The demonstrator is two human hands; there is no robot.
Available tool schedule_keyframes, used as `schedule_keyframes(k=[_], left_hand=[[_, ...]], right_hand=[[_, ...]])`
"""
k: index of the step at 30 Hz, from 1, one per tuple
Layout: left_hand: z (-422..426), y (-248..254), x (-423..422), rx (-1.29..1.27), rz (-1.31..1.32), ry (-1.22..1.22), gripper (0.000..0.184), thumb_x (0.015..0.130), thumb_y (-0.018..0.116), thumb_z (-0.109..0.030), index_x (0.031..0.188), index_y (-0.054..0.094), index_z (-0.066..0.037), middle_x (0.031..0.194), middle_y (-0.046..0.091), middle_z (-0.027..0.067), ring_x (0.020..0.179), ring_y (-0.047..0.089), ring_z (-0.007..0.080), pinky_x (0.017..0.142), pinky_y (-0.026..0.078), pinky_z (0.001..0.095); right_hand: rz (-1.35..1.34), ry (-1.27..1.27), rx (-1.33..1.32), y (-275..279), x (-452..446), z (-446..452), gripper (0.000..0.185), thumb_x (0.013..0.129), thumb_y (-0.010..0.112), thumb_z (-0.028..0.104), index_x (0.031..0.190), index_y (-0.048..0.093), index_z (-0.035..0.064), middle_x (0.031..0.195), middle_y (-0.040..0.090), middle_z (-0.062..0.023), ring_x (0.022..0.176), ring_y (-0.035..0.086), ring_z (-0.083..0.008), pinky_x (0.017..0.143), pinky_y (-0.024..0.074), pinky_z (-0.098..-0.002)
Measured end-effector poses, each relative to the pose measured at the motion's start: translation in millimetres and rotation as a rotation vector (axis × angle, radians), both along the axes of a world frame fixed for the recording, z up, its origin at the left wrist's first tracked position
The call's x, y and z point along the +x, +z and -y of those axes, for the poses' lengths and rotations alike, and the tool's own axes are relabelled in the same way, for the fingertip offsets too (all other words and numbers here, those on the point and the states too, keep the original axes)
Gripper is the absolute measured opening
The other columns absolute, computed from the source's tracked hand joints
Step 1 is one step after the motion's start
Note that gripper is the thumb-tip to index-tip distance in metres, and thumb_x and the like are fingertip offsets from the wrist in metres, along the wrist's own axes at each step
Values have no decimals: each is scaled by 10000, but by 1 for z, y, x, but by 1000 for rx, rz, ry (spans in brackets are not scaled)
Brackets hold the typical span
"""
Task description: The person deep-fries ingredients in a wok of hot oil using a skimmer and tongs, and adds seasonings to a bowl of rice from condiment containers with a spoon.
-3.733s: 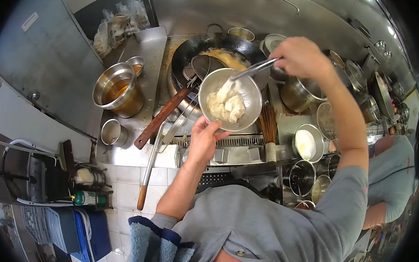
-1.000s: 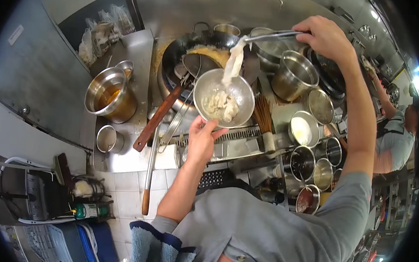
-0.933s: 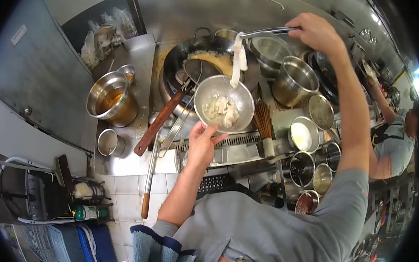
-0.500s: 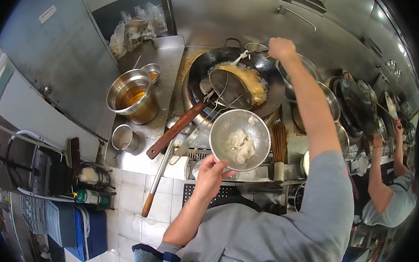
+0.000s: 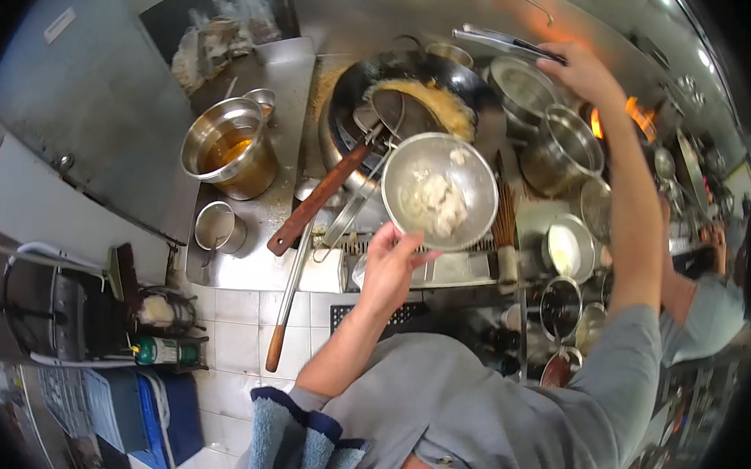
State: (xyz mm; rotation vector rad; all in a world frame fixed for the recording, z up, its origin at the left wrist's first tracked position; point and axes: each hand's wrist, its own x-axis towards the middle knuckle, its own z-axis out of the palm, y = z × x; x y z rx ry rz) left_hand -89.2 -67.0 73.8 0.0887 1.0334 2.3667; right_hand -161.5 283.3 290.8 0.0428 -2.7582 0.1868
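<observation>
While the left hand clamps its fingers on the bowl, mid-frame, some food is left inside. Upper right, the right hand squeezes bare tongs. The pan's share, I can't tell.

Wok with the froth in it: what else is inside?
The wok shows yellow froth and a strainer. What lies under the strainer, or behind the bowl in the left hand, is covered.

Left hand low, right hand raised, right arm outstretched
</observation>
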Motion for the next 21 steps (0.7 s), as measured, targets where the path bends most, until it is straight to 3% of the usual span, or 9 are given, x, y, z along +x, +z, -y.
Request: schedule_keyframes(k=[3, 6, 9, 12, 16, 19, 21], left_hand=[[-8, -2, -6, 18, -68, 0, 67, 876, 546, -26, 823, 510, -48, 1003, 612, 89, 922, 612, 185, 789, 567, 389], [-16, -2, -5, 70, -111, -19, 78, 871, 543, -12, 809, 506, -41, 1008, 617, 103, 932, 616, 197, 791, 572, 395], [-25, 3, -3, 100, -158, -63, 99, 863, 541, 9, 786, 501, -40, 1000, 622, 116, 931, 622, 203, 768, 581, 394], [-34, 0, -1, 88, -190, -66, 105, 857, 544, 17, 779, 501, -39, 995, 621, 112, 918, 626, 207, 759, 584, 389], [-40, -1, 0, 88, -152, -32, 103, 855, 544, 16, 782, 499, -39, 992, 618, 113, 912, 627, 208, 747, 587, 388], [-46, -1, 2, 47, -142, -11, 115, 854, 540, 17, 773, 487, -44, 986, 616, 109, 907, 627, 206, 738, 589, 382], [-51, -4, 1, 53, -138, 4, 121, 854, 536, 18, 770, 478, -48, 988, 613, 105, 895, 628, 203, 733, 590, 375]], right_hand=[[274, -55, -154, 18, 94, 56, 345, 799, 662, 167, 1096, 619, -3, 925, 672, -150, 810, 622, -279, 774, 471, -349], [260, -7, 238, -12, 147, 88, 371, 733, 696, 161, 1072, 633, 25, 981, 655, -172, 889, 617, -343, 803, 475, -395], [300, -81, 312, -39, 161, 106, 312, 734, 687, 177, 1027, 666, 73, 912, 653, -158, 896, 612, -336, 789, 475, -421], [465, -167, 345, -29, 154, 110, 259, 738, 688, 190, 971, 688, 78, 860, 661, -144, 855, 616, -332, 764, 479, -419], [237, -149, 318, -13, 157, 92, 223, 736, 693, 197, 921, 697, 73, 841, 666, -137, 812, 627, -318, 729, 490, -402], [64, -30, 468, -24, 144, 81, 208, 737, 691, 191, 899, 694, 61, 814, 661, -131, 806, 630, -308, 714, 495, -391], [133, 34, 536, -43, 123, 70, 177, 738, 684, 180, 872, 692, 65, 763, 645, -120, 795, 634, -299, 697, 501, -386]])
